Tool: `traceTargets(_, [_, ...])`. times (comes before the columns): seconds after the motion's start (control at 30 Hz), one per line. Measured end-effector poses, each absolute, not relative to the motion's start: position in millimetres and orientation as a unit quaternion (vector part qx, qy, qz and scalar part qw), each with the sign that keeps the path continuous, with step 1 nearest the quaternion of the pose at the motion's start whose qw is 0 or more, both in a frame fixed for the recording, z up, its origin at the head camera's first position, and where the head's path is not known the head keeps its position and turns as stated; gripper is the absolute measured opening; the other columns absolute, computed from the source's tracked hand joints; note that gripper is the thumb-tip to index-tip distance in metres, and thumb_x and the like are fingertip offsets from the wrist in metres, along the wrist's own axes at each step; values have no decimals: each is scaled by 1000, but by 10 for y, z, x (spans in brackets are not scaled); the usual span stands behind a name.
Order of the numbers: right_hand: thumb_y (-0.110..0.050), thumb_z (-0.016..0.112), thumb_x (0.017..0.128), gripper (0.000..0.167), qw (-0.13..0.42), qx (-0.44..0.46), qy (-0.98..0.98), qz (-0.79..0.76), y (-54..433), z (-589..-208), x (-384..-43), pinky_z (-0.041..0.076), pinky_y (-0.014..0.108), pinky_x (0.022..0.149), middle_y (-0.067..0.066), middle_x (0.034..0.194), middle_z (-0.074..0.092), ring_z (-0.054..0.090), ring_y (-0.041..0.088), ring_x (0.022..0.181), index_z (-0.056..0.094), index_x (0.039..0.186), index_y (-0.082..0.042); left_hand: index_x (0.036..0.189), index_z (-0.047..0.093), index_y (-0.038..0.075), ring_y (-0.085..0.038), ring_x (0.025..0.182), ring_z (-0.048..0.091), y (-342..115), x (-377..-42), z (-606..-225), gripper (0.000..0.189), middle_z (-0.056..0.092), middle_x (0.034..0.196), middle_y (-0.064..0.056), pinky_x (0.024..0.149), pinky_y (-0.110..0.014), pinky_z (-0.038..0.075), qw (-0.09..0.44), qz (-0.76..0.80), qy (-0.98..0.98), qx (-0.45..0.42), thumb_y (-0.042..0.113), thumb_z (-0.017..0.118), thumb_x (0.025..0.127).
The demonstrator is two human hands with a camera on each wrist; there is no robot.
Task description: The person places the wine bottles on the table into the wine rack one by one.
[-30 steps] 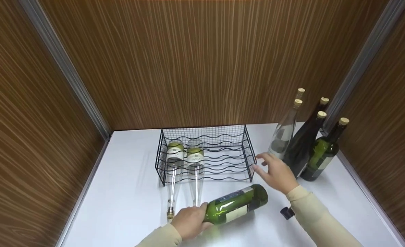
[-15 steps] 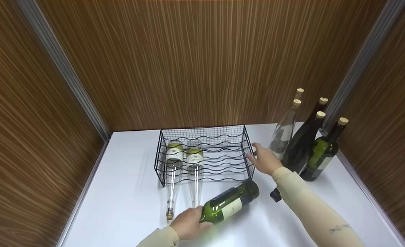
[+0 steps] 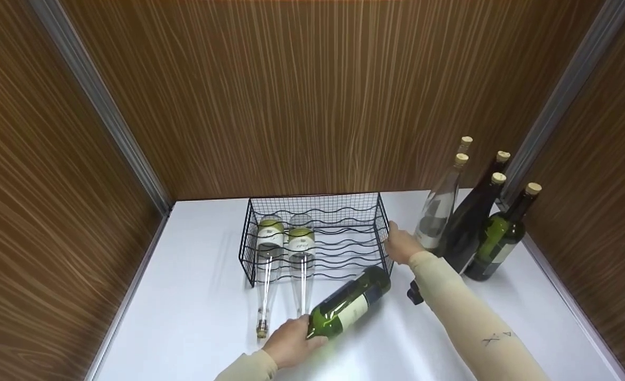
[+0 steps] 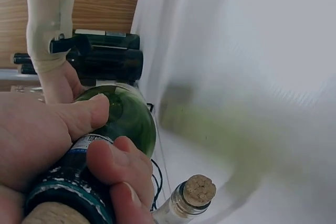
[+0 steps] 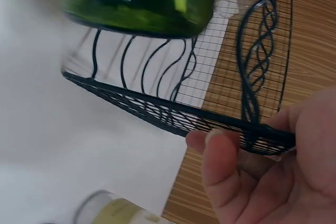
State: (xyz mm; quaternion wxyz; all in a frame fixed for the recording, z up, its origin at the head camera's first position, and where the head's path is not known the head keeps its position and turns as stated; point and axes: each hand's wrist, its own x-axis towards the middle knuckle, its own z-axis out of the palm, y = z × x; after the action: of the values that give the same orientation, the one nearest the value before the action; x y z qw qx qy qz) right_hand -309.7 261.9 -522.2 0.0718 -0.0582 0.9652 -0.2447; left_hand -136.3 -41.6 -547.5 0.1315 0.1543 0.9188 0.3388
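My left hand (image 3: 294,344) grips a green wine bottle (image 3: 349,307) by its neck, its base pointing up and right toward the black wire wine rack (image 3: 339,203). In the left wrist view the thumb and fingers wrap the neck, just below its cork (image 4: 55,214). My right hand (image 3: 401,246) holds the rack's right side; the right wrist view shows thumb and fingers on either side of the top wire (image 5: 210,116). There the bottle's base (image 5: 136,19) overlaps the rack's front part. Two clear corked bottles, left (image 3: 270,238) and right (image 3: 302,243), lie side by side in the rack.
At the right stand several corked bottles: clear ones (image 3: 435,218), dark ones (image 3: 468,227) and a green one (image 3: 498,246), close beside the right forearm. Wood-grain panels (image 3: 312,106) enclose the white table (image 3: 185,296) at back and sides.
The right hand has moved left from beside the standing bottles and taken hold of the rack's side. The green bottle has swung its base up and left, nearer the rack.
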Motion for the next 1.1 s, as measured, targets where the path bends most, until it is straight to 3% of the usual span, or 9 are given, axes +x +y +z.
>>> traceTargets(0.1, [-10,36,97,49,72,-64,964,-249,2614,-5266,-3084,53,43,62,32,99,61,62,27,59,20,138,12,104,61,3,-18,70,60,-402,-1378,-5499,43,68,88,-11,67,-40,51,124,353,916,145,40,69,85])
traceTargets(0.27, [-10,38,97,48,64,-68,966,-243,2596,-5274,-3069,52,46,68,25,88,62,61,27,62,20,136,12,107,60,-2,-23,76,62,-348,-1436,-5549,47,68,92,-16,72,-46,51,112,367,916,121,39,69,86])
traceTargets(0.6, [-10,38,98,45,47,-89,970,-220,2602,-5296,-3078,49,53,81,30,97,63,64,42,89,21,134,11,110,57,-6,-21,78,59,-129,-1563,-5668,47,66,91,-13,71,-43,49,102,427,896,64,35,67,89])
traceTargets(0.9, [-7,39,96,40,14,-94,971,-218,2576,-5336,-3080,50,54,74,29,86,62,64,44,79,25,129,11,111,55,-7,-19,69,59,80,-1723,-5797,47,63,88,-11,61,-34,51,112,473,874,16,36,63,93])
traceTargets(1.1, [-8,37,97,42,18,-85,972,-217,2589,-5359,-3062,51,53,75,28,88,63,65,43,81,23,132,11,113,54,-5,-18,71,58,249,-1757,-5929,48,63,87,-8,60,-34,49,89,491,866,-23,39,61,93])
